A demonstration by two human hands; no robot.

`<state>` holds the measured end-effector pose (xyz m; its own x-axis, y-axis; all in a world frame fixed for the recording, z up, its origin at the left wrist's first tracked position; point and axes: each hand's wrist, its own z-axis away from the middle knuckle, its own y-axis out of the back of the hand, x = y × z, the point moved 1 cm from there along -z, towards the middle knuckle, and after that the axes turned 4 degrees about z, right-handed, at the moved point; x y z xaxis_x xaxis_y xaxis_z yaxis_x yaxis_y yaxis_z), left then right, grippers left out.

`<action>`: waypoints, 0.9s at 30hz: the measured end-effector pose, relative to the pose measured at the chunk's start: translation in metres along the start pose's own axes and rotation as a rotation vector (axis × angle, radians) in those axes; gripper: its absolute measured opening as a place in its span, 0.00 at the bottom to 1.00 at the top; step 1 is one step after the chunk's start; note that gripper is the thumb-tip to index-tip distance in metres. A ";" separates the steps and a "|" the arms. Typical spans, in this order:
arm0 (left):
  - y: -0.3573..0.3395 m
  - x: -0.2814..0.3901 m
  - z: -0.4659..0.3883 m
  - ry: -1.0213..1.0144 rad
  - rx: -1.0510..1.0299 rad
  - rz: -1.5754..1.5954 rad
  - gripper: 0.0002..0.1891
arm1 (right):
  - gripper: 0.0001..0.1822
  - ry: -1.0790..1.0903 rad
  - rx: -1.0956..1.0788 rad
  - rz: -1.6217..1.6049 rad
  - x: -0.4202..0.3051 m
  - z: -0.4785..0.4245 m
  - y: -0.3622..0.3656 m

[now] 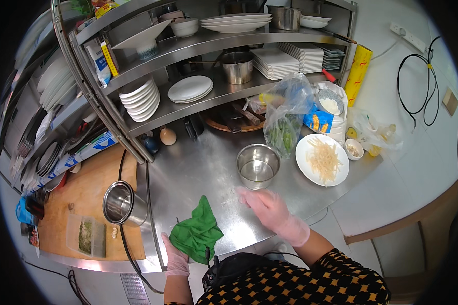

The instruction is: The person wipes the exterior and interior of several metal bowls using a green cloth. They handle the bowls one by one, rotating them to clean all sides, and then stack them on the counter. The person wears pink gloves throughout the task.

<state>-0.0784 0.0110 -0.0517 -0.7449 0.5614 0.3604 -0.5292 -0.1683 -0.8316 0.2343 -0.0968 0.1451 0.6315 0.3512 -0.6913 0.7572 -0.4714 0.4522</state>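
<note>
My left hand [175,256], in a thin clear glove, is at the front edge of the stainless steel counter [198,164], against a crumpled green cloth [196,232]; the cloth covers part of its fingers, so its grip is hidden. My gloved right hand [269,211] is over the counter just below a round steel pot [258,166] that looks empty, its fingers curled; whether they hold anything is unclear. Right of the pot, a white plate [300,156] bears pale cut strips [324,160]. Behind it a clear plastic bag [284,131] holds green vegetables.
A steel container [128,206] stands on the wooden board [118,167] at left, near a plastic box [86,236] of chopped greens. Steel shelves [175,110] with plates and pots rise behind the counter. A small white bowl [354,149] sits at right. A black cable [126,244] crosses the board.
</note>
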 end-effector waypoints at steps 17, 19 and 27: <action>0.029 0.002 -0.017 0.007 -0.062 -0.005 0.47 | 0.29 -0.802 -0.750 -0.064 0.038 0.096 -0.057; 0.026 0.003 -0.014 0.001 -0.048 -0.006 0.44 | 0.28 -0.834 -0.777 -0.073 0.037 0.093 -0.057; 0.027 0.001 -0.012 -0.001 -0.091 -0.015 0.48 | 0.24 -0.767 -0.717 -0.124 0.047 0.111 -0.070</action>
<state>-0.0886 0.0171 -0.0783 -0.7373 0.5628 0.3737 -0.5014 -0.0852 -0.8610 0.1927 -0.1372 0.0179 0.4577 -0.3590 -0.8134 0.8888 0.2093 0.4077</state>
